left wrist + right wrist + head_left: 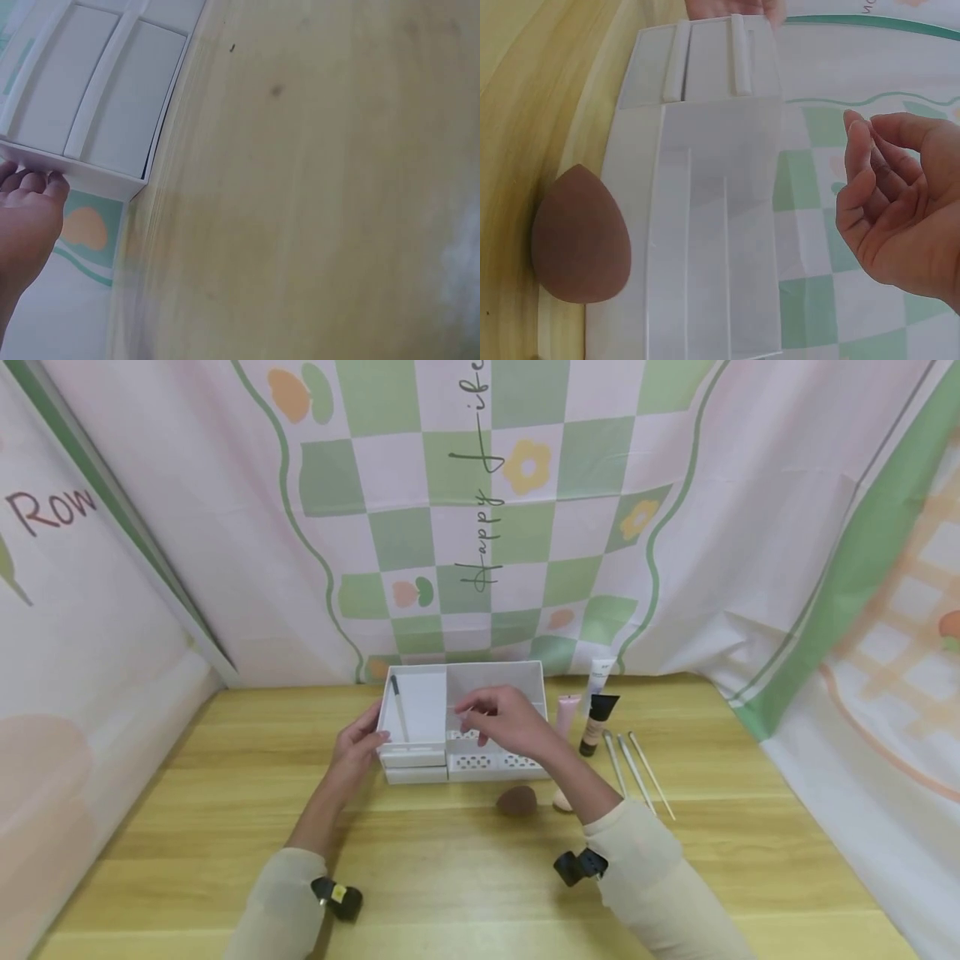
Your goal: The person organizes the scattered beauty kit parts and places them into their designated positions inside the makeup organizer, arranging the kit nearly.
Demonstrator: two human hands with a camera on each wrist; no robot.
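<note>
A white desk organizer [408, 774] stands near the back of the table, with drawer fronts at its left and divided sections at its right. My left hand [358, 745] grips its left side, the thumb by the front corner; in the left wrist view the fingers of that hand [30, 217] bend against the side wall. One makeup brush [400, 710] leans inside the upper left compartment. Above the right sections hovers my right hand [504, 720]. The right wrist view shows this hand [900, 199] with loosely curled fingers and nothing visible between them.
A brown makeup sponge [517, 801] lies before the organizer, beside a pale sponge [561, 802] partly behind my right forearm. To the right stand a pink tube [567, 714], a black-capped foundation tube [595, 727] and a white tube [599, 672]. Three slim brushes [636, 772] lie farther right.
</note>
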